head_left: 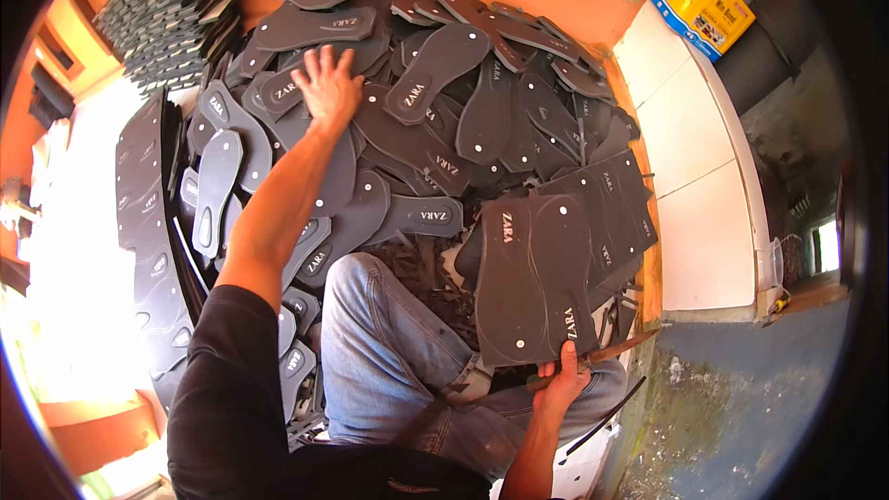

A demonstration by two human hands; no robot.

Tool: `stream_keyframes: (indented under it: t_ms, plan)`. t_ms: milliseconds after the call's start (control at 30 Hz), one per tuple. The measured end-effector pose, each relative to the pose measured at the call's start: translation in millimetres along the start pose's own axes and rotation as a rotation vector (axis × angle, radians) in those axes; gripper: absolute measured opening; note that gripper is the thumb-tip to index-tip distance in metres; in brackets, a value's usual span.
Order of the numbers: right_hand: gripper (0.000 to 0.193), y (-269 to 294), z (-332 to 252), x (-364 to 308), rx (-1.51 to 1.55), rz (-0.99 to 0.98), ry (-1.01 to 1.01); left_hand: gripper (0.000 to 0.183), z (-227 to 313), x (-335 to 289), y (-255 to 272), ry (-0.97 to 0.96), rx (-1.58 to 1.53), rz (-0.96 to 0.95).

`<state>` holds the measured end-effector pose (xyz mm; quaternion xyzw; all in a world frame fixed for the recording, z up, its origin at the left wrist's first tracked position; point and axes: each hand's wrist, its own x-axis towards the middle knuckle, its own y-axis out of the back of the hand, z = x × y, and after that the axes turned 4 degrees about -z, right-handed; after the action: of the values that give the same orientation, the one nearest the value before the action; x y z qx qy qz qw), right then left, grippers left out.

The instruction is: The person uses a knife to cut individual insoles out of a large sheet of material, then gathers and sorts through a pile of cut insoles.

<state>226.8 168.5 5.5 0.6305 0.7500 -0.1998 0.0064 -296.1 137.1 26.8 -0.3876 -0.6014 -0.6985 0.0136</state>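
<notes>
My left hand (pixel 329 91) reaches out over the pile with its fingers spread. Beneath those fingers lies a dark grey sandal sole (pixel 283 91); whether they touch it I cannot tell. Low on the right, my right hand (pixel 562 387) grips the bottom edge of a dark sole sheet (pixel 534 282), thumb on top. Two sole outlines run side by side on this sheet, set head to foot. A knife (pixel 622 345) is in the same hand, its long brownish blade pointing right below the sheet. Part of its handle is hidden by the fingers.
Cut soles (pixel 435 69) heap up ahead of me. More uncut sheets (pixel 622 208) lie right, with others (pixel 148 222) at far left. Dark scraps (pixel 417 282) gather by my bent knee (pixel 356 292). A tall stack (pixel 171 14) stands back left; a yellow-blue can (pixel 701 2) sits upper right.
</notes>
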Motion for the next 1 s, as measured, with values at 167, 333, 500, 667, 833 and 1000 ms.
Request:
stream_keyframes:
  t_ms: [167,333,500,667,833,1000]
  plan:
    - [0.014,48.8,10.4,10.1,-0.280,0.155,0.086,0.058,36.9,-126.9,34.0,-1.072,-0.319,-0.381]
    - [0.014,55.1,31.4,13.9,-0.168,0.186,-0.018,0.054,36.0,-121.6,-1.0,-0.897,-0.061,-0.366]
    - [0.015,58.1,39.6,12.1,-0.244,0.186,0.042,0.061,52.1,-82.0,-18.8,-0.839,0.038,-0.294]
    - [0.016,59.8,47.2,13.1,-0.281,0.219,0.037,0.060,60.7,-37.4,-39.0,-0.698,0.041,-0.121]
    - [0.018,53.5,45.1,9.2,-0.328,0.212,0.061,0.055,60.8,17.1,-49.7,-0.509,0.066,-0.011]
    - [0.019,58.1,52.1,11.8,-0.344,0.192,0.071,0.041,53.0,51.4,-43.7,-0.327,-0.063,0.026]
